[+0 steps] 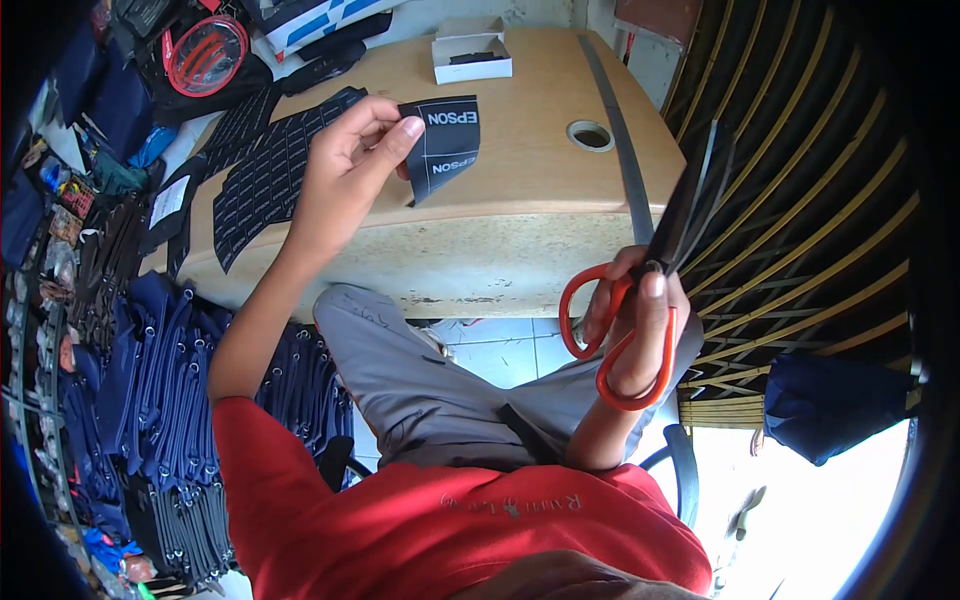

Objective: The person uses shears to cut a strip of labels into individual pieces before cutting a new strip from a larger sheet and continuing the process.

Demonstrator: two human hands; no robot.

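Note:
Between the thumb and fingers of my left hand point(362, 160) is a small black piece printed with EPSON point(450, 140), held up above the wooden table. The piece hangs to the right of my fingertips, its lower edge angled. My right hand point(640, 320) holds large scissors point(668, 245) with red handles, the dark blades pointing up and slightly apart, well to the right of the piece. Black sheets with rows of white print point(262, 180) lie on the table beyond and left of my left hand.
The wooden table point(530, 185) has a round hole and a dark strip at its right. A small white box point(472, 60) sits near the back. Dark blue straps point(170, 390) hang at the left, and a slatted folding gate point(800, 200) stands at the right.

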